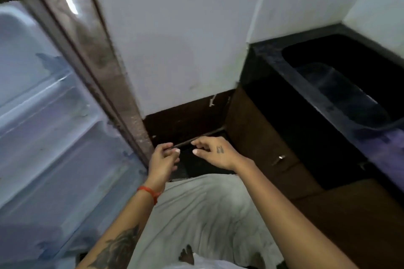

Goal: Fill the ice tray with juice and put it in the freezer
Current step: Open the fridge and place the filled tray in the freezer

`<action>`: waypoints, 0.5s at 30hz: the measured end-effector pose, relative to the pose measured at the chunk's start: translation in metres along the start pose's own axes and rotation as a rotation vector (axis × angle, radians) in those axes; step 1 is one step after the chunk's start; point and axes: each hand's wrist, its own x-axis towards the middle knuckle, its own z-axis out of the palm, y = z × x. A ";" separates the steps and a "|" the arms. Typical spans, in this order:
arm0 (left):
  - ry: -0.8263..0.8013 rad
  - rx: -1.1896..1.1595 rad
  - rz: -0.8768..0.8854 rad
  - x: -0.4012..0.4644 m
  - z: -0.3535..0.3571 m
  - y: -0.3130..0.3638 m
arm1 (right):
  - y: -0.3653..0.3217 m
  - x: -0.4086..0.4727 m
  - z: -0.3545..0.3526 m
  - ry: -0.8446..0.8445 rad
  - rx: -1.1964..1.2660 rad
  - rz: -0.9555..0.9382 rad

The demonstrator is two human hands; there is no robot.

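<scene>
I do not see the ice tray or any juice in this view, so I cannot tell where the tray is now; it is not in either hand. My left hand and my right hand are low in front of my body, near each other but apart. Both have loosely curled fingers and the grip of each holds nothing that I can see. The picture is blurred, so small details of the fingers are uncertain.

I judge that a filled tray will be light but difficult: the juice is free to spill, and a thin plastic tray may twist. I would take it at both short ends, one hand each, and keep it level.

The fridge is at my left, a pale blue front with a brown side edge next to the white wall. I cannot tell whether its door is closed. At my right is a dark worktop with a black sink and brown cabinet doors under it. The space between fridge and cabinet is narrow, which may hinder carrying a level tray.
</scene>
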 end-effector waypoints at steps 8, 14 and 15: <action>-0.491 0.706 0.626 -0.054 0.169 0.026 | 0.112 -0.158 -0.103 0.603 -0.260 0.113; -0.756 0.977 1.029 -0.111 0.325 0.032 | 0.214 -0.300 -0.172 1.155 -0.420 0.366; -0.782 1.005 1.085 -0.117 0.350 0.034 | 0.230 -0.320 -0.181 1.195 -0.413 0.441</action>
